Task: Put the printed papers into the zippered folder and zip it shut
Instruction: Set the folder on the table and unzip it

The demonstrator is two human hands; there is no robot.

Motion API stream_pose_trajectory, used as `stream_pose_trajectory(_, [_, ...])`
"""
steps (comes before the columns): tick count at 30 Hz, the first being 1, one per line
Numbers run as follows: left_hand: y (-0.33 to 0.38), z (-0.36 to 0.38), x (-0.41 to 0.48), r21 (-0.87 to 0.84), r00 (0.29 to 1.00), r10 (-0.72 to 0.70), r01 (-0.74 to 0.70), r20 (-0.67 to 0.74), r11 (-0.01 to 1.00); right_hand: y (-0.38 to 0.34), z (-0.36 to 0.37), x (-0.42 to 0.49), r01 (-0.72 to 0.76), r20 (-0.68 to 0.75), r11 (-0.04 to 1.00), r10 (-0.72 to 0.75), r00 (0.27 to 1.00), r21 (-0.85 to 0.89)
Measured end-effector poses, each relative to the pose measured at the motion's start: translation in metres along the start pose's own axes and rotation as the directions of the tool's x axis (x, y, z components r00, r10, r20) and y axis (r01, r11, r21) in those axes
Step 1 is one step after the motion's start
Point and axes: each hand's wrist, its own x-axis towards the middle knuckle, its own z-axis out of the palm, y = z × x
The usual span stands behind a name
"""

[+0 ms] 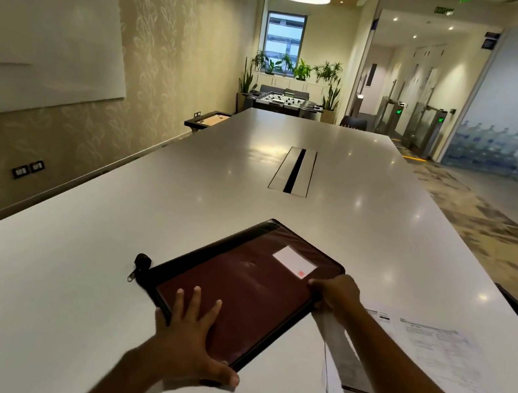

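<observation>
Head view: the zippered folder lies flat on the table, long axis running near-left to far-right. The left hand presses its near end, fingers straight and spread. The right hand curls its fingers over the right long edge (whether a sheet is also pinched cannot be told). The printed papers lie just right of that edge, nearer the right hand. Room to move lies left and beyond.

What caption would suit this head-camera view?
Left hand flat on a zippered folder, right hand gripping its edge, printed papers alongside.
</observation>
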Motion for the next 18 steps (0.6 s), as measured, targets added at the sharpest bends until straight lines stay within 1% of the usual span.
stream_pose_trajectory(2, [-0.003, 0.002, 0.002, 0.028, 0.999, 0.007, -0.006, -0.042, 1.0, 0.0, 0.008, 0.001, -0.023, -0.004, 0.999, 0.023, 1.0, -0.026])
stream_pose_trajectory(4, [-0.016, -0.007, 0.003, 0.067, 0.998, 0.039, -0.036, -0.056, 0.997, 0.002, 0.014, 0.002, -0.056, -0.009, 0.998, 0.056, 0.998, -0.003])
stream_pose_trajectory(7, [-0.039, -0.027, 0.003, 0.101, 0.997, 0.072, -0.07, -0.007, 0.992, 0.007, 0.021, -0.002, -0.079, 0.078, 0.996, 0.075, 0.994, 0.052])
stream_pose_trajectory(9, [-0.045, -0.037, 0.003, 0.09, 0.998, 0.057, -0.06, 0.041, 0.994, 0.007, 0.021, -0.005, -0.055, 0.083, 0.995, 0.048, 0.995, 0.085])
stream_pose_trajectory(12, [-0.036, -0.036, 0.0, 0.098, 0.996, 0.028, -0.036, 0.08, 0.995, 0.009, 0.01, -0.001, -0.003, 0.002, 0.999, 0.003, 1.0, -0.034])
stream_pose_trajectory(16, [-0.027, -0.031, -0.001, 0.089, 0.997, -0.001, -0.005, 0.073, 0.996, 0.013, 0.0, 0.005, -0.033, 0.056, 0.998, 0.036, 0.998, -0.049])
stream_pose_trajectory(18, [-0.028, -0.034, 0.0, 0.104, 0.996, -0.008, -0.002, 0.094, 0.995, 0.012, -0.001, 0.008, -0.019, 0.071, 0.996, 0.025, 0.997, -0.091])
